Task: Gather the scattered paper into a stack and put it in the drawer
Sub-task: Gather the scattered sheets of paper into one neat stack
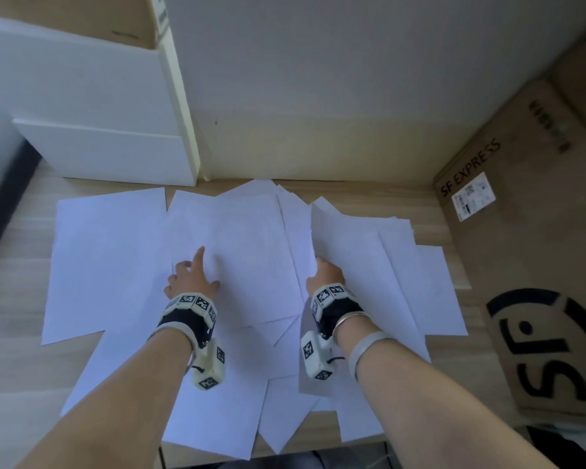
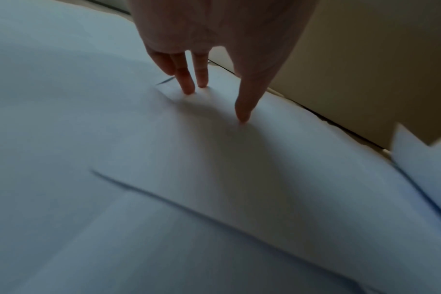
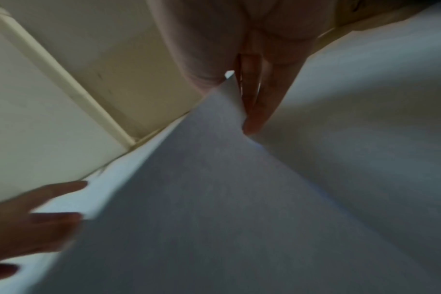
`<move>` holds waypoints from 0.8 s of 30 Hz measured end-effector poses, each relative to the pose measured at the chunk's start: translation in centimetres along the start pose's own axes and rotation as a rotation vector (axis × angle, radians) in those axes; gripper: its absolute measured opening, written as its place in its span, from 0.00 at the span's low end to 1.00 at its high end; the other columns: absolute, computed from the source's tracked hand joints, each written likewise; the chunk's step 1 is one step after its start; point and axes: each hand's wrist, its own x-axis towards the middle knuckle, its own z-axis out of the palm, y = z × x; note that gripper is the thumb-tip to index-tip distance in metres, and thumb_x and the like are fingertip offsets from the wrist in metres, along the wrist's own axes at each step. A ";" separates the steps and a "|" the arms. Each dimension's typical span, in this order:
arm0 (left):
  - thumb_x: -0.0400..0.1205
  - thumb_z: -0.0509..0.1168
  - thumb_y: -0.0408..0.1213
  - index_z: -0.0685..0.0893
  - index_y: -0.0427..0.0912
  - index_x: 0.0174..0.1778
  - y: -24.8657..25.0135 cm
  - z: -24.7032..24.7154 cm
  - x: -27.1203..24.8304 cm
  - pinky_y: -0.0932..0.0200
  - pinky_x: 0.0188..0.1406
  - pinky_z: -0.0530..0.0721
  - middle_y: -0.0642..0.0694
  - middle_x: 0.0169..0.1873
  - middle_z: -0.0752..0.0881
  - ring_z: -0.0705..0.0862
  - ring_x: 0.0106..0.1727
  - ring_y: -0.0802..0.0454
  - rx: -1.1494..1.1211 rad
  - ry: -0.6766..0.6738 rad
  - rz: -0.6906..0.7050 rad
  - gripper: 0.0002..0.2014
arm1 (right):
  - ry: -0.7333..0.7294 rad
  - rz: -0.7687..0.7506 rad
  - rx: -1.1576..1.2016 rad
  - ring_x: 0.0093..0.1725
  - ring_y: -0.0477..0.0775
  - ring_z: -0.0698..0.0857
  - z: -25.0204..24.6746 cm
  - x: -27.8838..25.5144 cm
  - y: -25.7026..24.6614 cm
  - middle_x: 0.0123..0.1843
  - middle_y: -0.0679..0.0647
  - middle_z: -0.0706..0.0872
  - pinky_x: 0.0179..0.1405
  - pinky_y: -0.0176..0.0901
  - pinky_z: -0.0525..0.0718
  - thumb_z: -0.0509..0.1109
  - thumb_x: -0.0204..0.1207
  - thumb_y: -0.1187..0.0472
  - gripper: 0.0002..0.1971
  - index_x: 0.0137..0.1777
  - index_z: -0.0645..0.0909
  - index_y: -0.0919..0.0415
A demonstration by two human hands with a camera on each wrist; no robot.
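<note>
Several white sheets of paper (image 1: 244,231) lie scattered and overlapping on the wooden desk (image 1: 11,286). My left hand (image 1: 192,272) rests on the middle sheets with straight fingers; its fingertips (image 2: 242,117) press on the paper (image 2: 139,139). My right hand (image 1: 323,270) has its fingers slid under the left edge of a raised sheet (image 1: 345,238) and pinches it. In the right wrist view that sheet (image 3: 214,179) rises against the fingers (image 3: 262,103). The white drawer unit (image 1: 99,154) stands at the back left, its fronts closed.
A large cardboard box (image 1: 528,265) printed SF EXPRESS stands along the right side of the desk. A pale wall (image 1: 318,96) closes off the back. Sheets overhang the desk's near edge (image 1: 274,445). My left hand (image 3: 33,218) shows blurred in the right wrist view.
</note>
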 end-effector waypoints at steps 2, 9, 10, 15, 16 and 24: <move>0.79 0.66 0.43 0.53 0.60 0.80 0.5 0.3 -0.1 0.42 0.69 0.70 0.42 0.74 0.68 0.72 0.72 0.37 -0.003 -0.021 0.027 0.37 | -0.049 -0.049 0.107 0.68 0.61 0.80 1.3 -0.4 -1.6 0.69 0.59 0.81 0.67 0.45 0.79 0.63 0.77 0.66 0.22 0.72 0.73 0.59; 0.85 0.54 0.43 0.73 0.44 0.73 2.4 1.5 -1.1 0.49 0.64 0.75 0.37 0.65 0.80 0.79 0.66 0.38 -0.233 0.013 0.090 0.21 | -0.012 0.050 0.231 0.75 0.61 0.73 0.3 0.9 0.2 0.77 0.61 0.72 0.74 0.51 0.72 0.61 0.81 0.51 0.26 0.77 0.67 0.59; 0.85 0.54 0.44 0.75 0.43 0.71 2.6 1.5 -1.2 0.50 0.63 0.76 0.38 0.65 0.80 0.79 0.66 0.39 -0.227 0.009 0.081 0.20 | 0.023 0.133 0.164 0.76 0.63 0.71 -0.5 1.6 1.8 0.78 0.61 0.69 0.74 0.52 0.70 0.61 0.81 0.52 0.27 0.78 0.64 0.59; 0.83 0.56 0.45 0.78 0.40 0.68 3.6 1.8 -1.3 0.53 0.61 0.77 0.38 0.65 0.81 0.80 0.65 0.39 -0.241 -0.059 0.060 0.20 | 0.075 0.487 0.024 0.76 0.66 0.67 -2.8 2.2 7.9 0.78 0.62 0.63 0.74 0.56 0.67 0.61 0.81 0.56 0.28 0.78 0.58 0.60; 0.83 0.58 0.45 0.78 0.39 0.67 3.9 2.0 -1.3 0.53 0.60 0.77 0.38 0.64 0.82 0.80 0.64 0.39 -0.264 -0.075 0.060 0.20 | 0.066 0.458 0.010 0.75 0.66 0.69 -2.6 2.2 8.2 0.77 0.62 0.65 0.73 0.54 0.69 0.61 0.81 0.58 0.26 0.77 0.59 0.61; 0.78 0.67 0.40 0.74 0.36 0.68 6.5 2.6 -2.1 0.53 0.56 0.78 0.36 0.63 0.83 0.81 0.64 0.38 -0.330 -0.153 0.007 0.23 | -0.065 0.225 -0.021 0.66 0.65 0.81 -0.7 2.0 4.5 0.67 0.65 0.81 0.60 0.48 0.80 0.60 0.79 0.67 0.16 0.67 0.71 0.65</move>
